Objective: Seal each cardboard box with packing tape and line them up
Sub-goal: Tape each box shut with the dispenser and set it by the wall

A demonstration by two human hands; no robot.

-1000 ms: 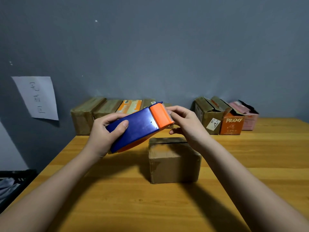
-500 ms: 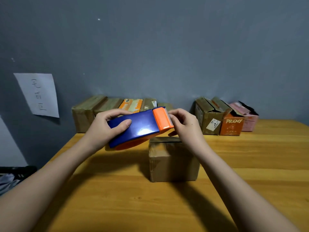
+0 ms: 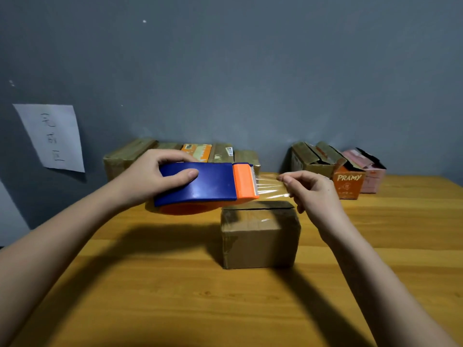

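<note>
Brown cardboard box (image 3: pixel 260 236) — plain, flaps down, a dark seam showing along the top; stands alone on the wooden worktop (image 3: pixel 175 296), mid-surface. All places below are given rel. to this box.

Tape dispenser (image 3: pixel 205 186) — blue body, orange head w/ serrated cutter; held in the air above and left of the box, cutter end toward the box's top.

Left hand (image 3: pixel 152 179) — grips the dispenser body, thumb across the blue face, fingers wrapped over its far edge.

Clear tape (image 3: pixel 270 186) — short length stretched from the cutter rightward, just above the box's top; whether it touches the box can't be told.

Right hand (image 3: pixel 315 194) — above the box's right end; thumb and forefinger pinch the free end of the tape, other fingers curled.

Row of boxes (image 3: pixel 183 154) — brown, one w/ an orange top, side by side against the grey wall (image 3: pixel 250 71), behind and left of the box.

Second group, behind and right of the box: brown box w/ open flaps (image 3: pixel 313 159), orange box marked PRAMY (image 3: pixel 348 182), pink box (image 3: pixel 370 174), flaps up.

Paper sheet (image 3: pixel 53 137) — white, handwritten marks, stuck to the wall far left of the box.
</note>
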